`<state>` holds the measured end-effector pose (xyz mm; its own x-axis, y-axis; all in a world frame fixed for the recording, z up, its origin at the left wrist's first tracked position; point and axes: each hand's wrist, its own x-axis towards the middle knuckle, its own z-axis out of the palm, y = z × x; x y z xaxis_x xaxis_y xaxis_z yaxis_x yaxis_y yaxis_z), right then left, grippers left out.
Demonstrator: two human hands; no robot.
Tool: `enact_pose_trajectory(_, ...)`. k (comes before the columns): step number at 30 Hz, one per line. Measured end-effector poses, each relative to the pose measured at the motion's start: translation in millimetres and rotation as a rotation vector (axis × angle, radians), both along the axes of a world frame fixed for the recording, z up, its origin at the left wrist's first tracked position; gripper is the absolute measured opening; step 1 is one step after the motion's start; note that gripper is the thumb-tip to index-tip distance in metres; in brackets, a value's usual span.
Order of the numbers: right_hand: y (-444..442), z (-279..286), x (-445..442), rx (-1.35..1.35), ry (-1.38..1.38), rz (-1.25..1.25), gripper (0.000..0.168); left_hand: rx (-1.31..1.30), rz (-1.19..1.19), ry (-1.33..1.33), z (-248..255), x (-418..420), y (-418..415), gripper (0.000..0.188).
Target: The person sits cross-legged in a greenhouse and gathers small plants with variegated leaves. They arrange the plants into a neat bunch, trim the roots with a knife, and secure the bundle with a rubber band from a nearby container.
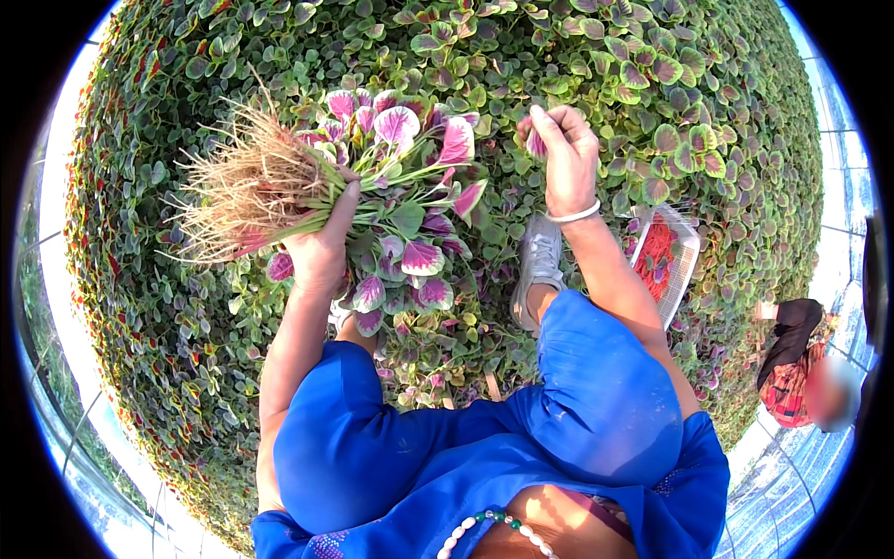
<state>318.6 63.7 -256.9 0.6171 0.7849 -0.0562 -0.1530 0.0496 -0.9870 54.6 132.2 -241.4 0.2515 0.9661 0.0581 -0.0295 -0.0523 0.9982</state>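
Observation:
My left hand (323,237) is closed around a thick bunch of uprooted amaranth plants (412,202). Their pale brown roots (251,182) stick out to the left, and green leaves with magenta centres fan out to the right. Apart from the bunch, on the right, my right hand (569,150) is raised above the bed with bent fingers. A small pinkish leaf (535,142) shows at its thumb and fingertips. A white band circles the right wrist.
Dense leafy plants (663,91) surround me. A white plastic basket (681,272) holding red ties stands beside my right forearm. My shoe (541,262) is among the plants. Another person (793,370) is at the far right, near the bright greenhouse wall.

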Motion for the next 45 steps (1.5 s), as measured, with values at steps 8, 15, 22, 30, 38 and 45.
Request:
enact_pose_trajectory(8, -6.3, -0.3, -33.9, -0.258, -0.208, 0.664, 0.016, -0.089, 0.042, -0.117, 1.0, 6.7, 3.2, 0.019)
enact_pose_trajectory(15, -2.3, 1.1, -5.1, -0.112, 0.099, 0.152, 0.005, -0.382, 0.309, -0.308, -8.4, -15.1, 29.7, 0.024)
enact_pose_trajectory(22, -9.3, 43.3, -46.7, -0.008, 0.103, 1.016, 0.011, -0.453, 0.232, -0.358, -1.6, -10.3, 21.1, 0.024)
enact_pose_trajectory(30, -1.9, 51.6, 5.5, 0.196, 0.545, 0.728, 0.014, -0.385, 0.123, -0.329, -1.4, -12.6, 16.5, 0.025)
enact_pose_trajectory(38, 4.5, 21.9, -43.1, -0.11, -0.485, 0.44, 0.033, -0.373, 0.076, -0.266, -2.3, -11.3, 11.9, 0.024)
enact_pose_trajectory(45, 8.4, 3.2, -49.2, -0.2, -0.173, 0.436, 0.027, -0.346, 0.036, -0.232, 7.2, -2.8, 4.3, 0.027)
